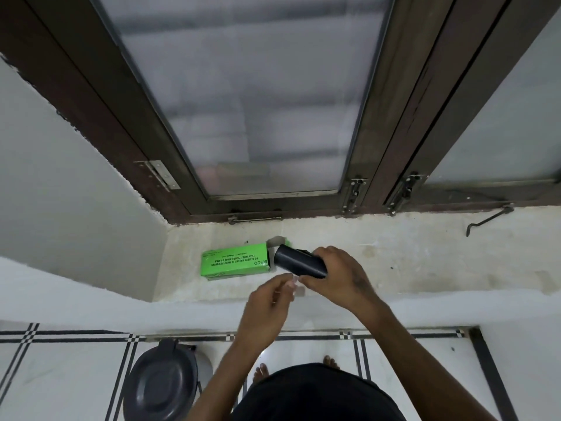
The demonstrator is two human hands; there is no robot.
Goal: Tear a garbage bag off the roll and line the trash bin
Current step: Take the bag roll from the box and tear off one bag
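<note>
Directly below a frosted-glass window in a dark brown frame (170, 123), a pale, stained stone windowsill (394, 262) holds a bright green cardboard box (235, 262) lying on its side, its end flap open toward the right. Just beside that open end, the right hand (340, 276) is wrapped around a black cylindrical roll of garbage bags (299, 262), fingers on top and thumb underneath, holding it tilted above the sill. The left hand (267, 305) sits just below the roll, thumb and fingertips drawn together close to the roll's lower edge; whether they pinch any plastic cannot be told. Down on the white tiled floor (76, 378) with black stripe lines stands a dark grey round trash bin (162, 384), lid closed, left of the person's bare feet (261, 371).
</note>
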